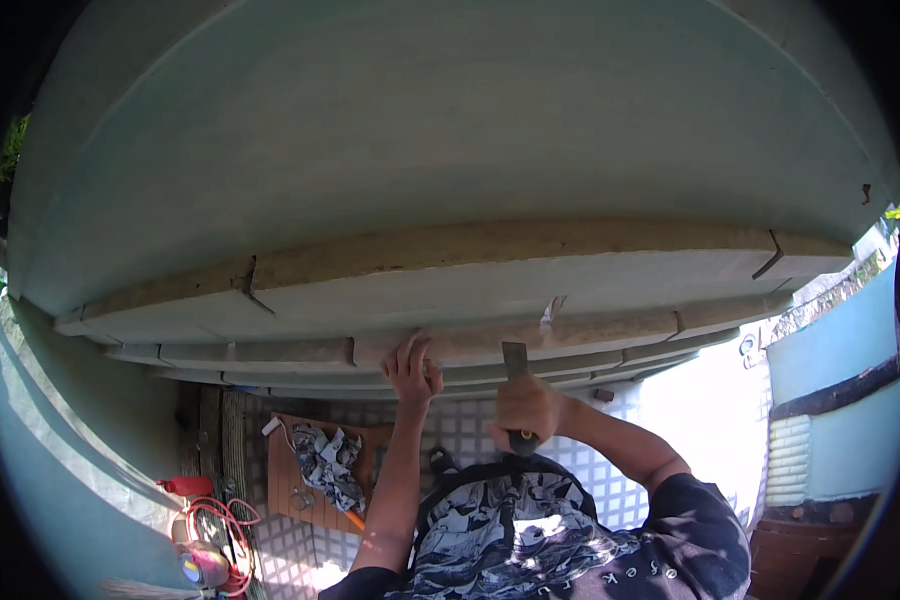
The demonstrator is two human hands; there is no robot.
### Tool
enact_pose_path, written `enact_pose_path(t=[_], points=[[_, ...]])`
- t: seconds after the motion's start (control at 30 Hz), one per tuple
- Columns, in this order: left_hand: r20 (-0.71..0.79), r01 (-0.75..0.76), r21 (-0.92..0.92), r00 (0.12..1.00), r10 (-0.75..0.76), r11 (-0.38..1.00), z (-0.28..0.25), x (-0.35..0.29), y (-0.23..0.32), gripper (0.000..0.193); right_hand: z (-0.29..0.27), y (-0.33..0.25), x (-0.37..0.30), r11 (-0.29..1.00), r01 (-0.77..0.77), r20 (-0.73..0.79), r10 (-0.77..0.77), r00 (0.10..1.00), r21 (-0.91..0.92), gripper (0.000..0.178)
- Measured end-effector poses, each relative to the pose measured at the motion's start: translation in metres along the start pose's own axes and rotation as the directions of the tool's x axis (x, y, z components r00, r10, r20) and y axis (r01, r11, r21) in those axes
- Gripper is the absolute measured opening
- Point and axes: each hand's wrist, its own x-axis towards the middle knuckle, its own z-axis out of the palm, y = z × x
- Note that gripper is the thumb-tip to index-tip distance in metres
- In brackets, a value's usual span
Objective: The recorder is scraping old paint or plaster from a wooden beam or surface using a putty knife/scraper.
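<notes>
My right hand (530, 408) is closed around the dark handle of a putty knife (515, 358). Its flat metal blade points up toward the pale stepped ledge (610, 328), and whether it touches cannot be made out. On the same ledge, further left, my left hand (410, 370) rests with bent fingers, apart and holding nothing. A small bright patch (550, 312) shows on the ledge just above the blade. Dark cracks or joints cut across the ledges in several places.
Below left, a wooden table (282, 475) carries a crumpled black-and-white cloth (328, 465). Near the left wall lie a red bottle (187, 486) and a coiled red hose (232, 520). The floor (595, 470) is tiled. Above the ledges rises a broad pale-green wall (450, 130).
</notes>
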Motion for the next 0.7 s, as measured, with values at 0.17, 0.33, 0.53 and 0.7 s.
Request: enact_pose_path(t=[0.17,0.33,0.53,0.7], points=[[-0.020,0.017,0.020,1.000,-0.016,1.000,0.005,0.002,0.003,0.032,-0.003,0.018,-0.011,1.000,0.003,0.007,-0.003,1.000,0.008,0.029],[-0.033,0.039,0.043,0.999,-0.038,0.998,0.003,0.000,0.005,0.033,-0.011,0.009,-0.003,0.991,0.087,0.049,-0.092,0.995,0.101,0.031],[0.006,0.063,0.050,0.998,-0.063,0.997,0.003,0.003,0.010,0.034,-0.012,0.018,-0.010,0.991,0.026,-0.052,-0.019,0.998,0.130,0.034],[-0.025,0.074,0.063,0.997,-0.072,0.995,0.003,0.005,0.012,0.035,-0.019,0.018,0.001,0.964,0.119,0.001,-0.123,0.992,0.239,0.034]])
